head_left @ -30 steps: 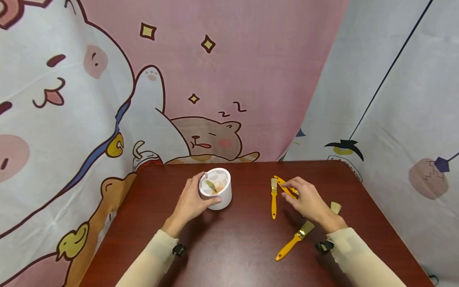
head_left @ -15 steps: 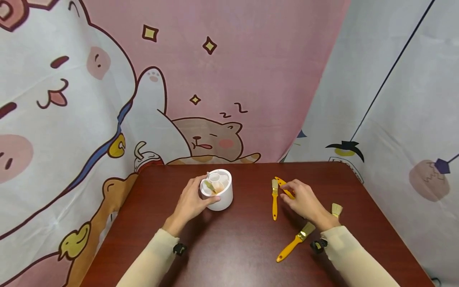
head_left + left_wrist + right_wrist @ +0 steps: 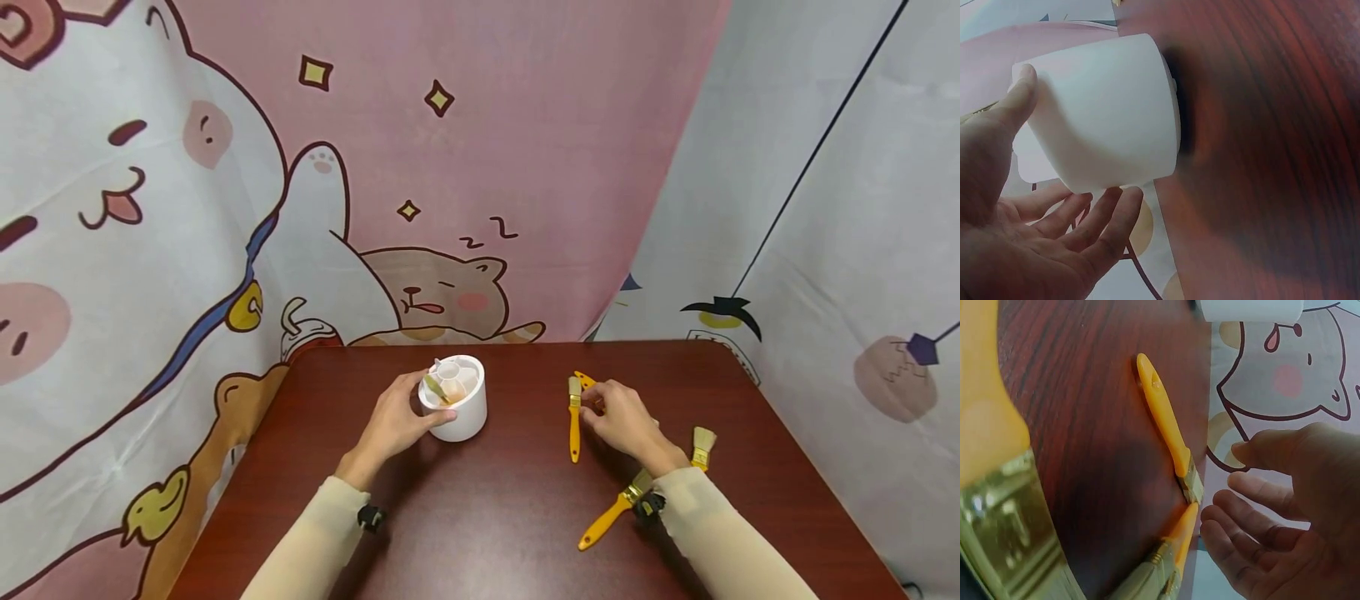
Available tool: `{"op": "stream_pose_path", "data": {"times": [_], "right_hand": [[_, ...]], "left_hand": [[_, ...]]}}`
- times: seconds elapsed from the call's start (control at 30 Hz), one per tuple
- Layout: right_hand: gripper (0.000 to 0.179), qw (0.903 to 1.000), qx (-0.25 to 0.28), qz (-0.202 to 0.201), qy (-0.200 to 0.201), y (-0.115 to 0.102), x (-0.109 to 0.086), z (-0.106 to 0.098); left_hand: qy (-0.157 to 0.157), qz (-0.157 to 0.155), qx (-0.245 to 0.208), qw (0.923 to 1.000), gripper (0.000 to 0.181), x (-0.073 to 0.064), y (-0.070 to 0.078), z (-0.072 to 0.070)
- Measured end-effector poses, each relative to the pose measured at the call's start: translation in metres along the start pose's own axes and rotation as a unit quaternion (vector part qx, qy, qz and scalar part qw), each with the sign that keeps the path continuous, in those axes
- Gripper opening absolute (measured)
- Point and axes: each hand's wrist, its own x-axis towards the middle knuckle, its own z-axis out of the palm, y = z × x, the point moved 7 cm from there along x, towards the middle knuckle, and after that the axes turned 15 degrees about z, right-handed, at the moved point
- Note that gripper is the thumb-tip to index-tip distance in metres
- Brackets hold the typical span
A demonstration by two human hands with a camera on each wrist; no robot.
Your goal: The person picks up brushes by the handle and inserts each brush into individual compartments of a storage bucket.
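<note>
My left hand holds a white round holder with inner compartments, thumb at its rim and fingers along its side. A small yellow-green piece shows inside the holder. In the left wrist view, the holder's smooth outer wall sits between thumb and fingers. My right hand hovers at the bristle end of a yellow-handled paintbrush. A second paintbrush lies partly hidden behind that hand. In the right wrist view, the thumb and bent fingers stand apart with nothing between them, close to both brushes.
Another yellow paintbrush lies slanted nearer the front, its metal band beside my right wrist. One more paintbrush lies to the right, partly behind the forearm. The dark red-brown table ends at a printed cloth backdrop.
My right hand has moved left and slightly nearer me, drawing its fingertips closer to the upright-lying paintbrush and covering more of the second one. My left hand stays on the holder.
</note>
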Motion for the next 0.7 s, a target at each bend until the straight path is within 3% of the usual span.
{"op": "stream_pose_path", "data": {"times": [0.17,0.2,0.43,0.7], "right_hand": [[0.025,1.0,-0.008,0.004,-0.003,0.0,0.001,0.006],[0.025,0.9999,-0.01,0.005,-0.005,0.001,0.001,0.008],[0.028,0.9993,-0.009,0.033,-0.014,0.004,0.006,0.015],[0.031,0.9985,-0.024,0.049,-0.002,0.001,0.01,0.016]], "left_hand": [[-0.006,-0.008,-0.002,0.9999,0.107,-0.002,-0.004,0.002],[-0.013,-0.027,-0.002,0.9996,0.106,-0.002,0.004,-0.001],[-0.029,-0.06,0.015,0.9977,0.1,-0.004,0.009,0.0],[-0.014,-0.067,-0.011,0.9976,0.1,-0.004,0.006,0.0]]}}
